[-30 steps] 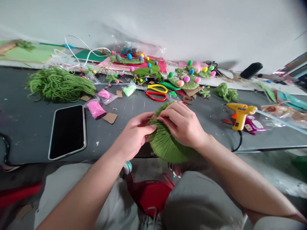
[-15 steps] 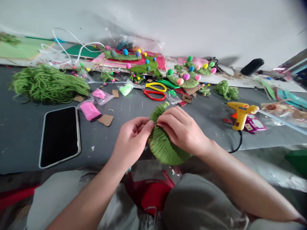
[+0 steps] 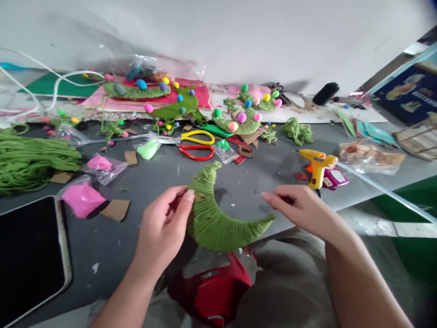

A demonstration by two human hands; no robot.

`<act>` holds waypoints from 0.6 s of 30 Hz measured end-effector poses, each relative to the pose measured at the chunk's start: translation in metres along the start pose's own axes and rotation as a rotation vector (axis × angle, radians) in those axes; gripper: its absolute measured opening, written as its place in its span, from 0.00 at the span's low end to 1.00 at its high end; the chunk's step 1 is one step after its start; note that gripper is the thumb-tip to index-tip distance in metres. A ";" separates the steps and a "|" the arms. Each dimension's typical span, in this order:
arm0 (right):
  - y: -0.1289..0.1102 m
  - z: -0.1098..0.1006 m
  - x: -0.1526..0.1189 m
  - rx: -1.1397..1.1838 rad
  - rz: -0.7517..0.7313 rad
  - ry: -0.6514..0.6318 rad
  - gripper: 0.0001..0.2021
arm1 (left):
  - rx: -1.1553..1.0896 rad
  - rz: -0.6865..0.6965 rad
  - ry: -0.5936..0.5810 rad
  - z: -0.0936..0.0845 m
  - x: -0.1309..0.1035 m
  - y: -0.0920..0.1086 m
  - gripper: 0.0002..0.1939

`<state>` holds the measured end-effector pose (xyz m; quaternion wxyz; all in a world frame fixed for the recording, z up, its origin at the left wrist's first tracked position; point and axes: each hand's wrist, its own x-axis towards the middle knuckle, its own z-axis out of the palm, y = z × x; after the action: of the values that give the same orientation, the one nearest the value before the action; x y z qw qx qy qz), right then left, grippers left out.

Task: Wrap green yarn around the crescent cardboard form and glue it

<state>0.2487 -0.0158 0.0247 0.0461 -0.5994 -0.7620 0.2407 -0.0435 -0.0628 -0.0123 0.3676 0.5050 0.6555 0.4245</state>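
Pinching yarn-wrapped green crescent between thumb and fingers of left hand, at outer curve near upper end; likely to steady it while leaving tips uncovered. Positioned between hands, over near edge of table. Holding right hand apart, curled just beside lower tip; can't tell if gripping anything. Seeing scissors ahead of crescent, glue gun beyond right hand, probably set aside for working room.

You are seeing soft, cool light that is brightening the smooth white wall and casting faint shadows on it. The crinkled clear plastic bag is glinting, distortion is stretching the black-screened, pale-rimmed phone, and mild blur is softening details.
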 end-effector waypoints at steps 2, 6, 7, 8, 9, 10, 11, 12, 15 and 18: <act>0.028 -0.014 -0.012 -0.190 0.290 0.026 0.32 | -0.031 -0.004 0.037 0.001 0.009 -0.003 0.17; 0.083 -0.036 -0.022 -0.276 0.634 0.182 0.32 | -0.106 -0.066 0.069 0.009 0.026 -0.010 0.21; 0.094 -0.039 -0.019 -0.261 0.664 0.250 0.31 | -0.120 -0.068 0.058 0.011 0.030 -0.010 0.21; 0.104 -0.041 -0.014 -0.239 0.674 0.318 0.31 | -0.133 -0.062 0.039 0.013 0.034 -0.009 0.21; 0.112 -0.041 -0.007 -0.203 0.670 0.370 0.31 | -0.145 -0.050 0.019 0.014 0.037 -0.008 0.21; 0.118 -0.040 0.002 -0.160 0.663 0.425 0.30 | -0.154 -0.035 0.001 0.014 0.039 -0.005 0.20; 0.122 -0.038 0.010 -0.119 0.651 0.463 0.28 | -0.154 -0.020 -0.020 0.014 0.042 -0.002 0.19; 0.124 -0.035 0.019 -0.087 0.637 0.485 0.27 | -0.147 0.006 -0.025 0.013 0.044 0.002 0.19; 0.122 -0.026 0.040 0.027 0.546 0.614 0.20 | -0.107 0.066 -0.032 0.008 0.050 0.009 0.18; 0.104 -0.019 0.049 0.237 0.391 0.816 0.15 | -0.125 0.073 -0.024 0.003 0.050 0.008 0.19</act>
<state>0.3347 0.0527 -0.0133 0.3640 -0.7682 -0.5214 0.0747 -0.0489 -0.0125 -0.0089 0.3905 0.5097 0.6046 0.4714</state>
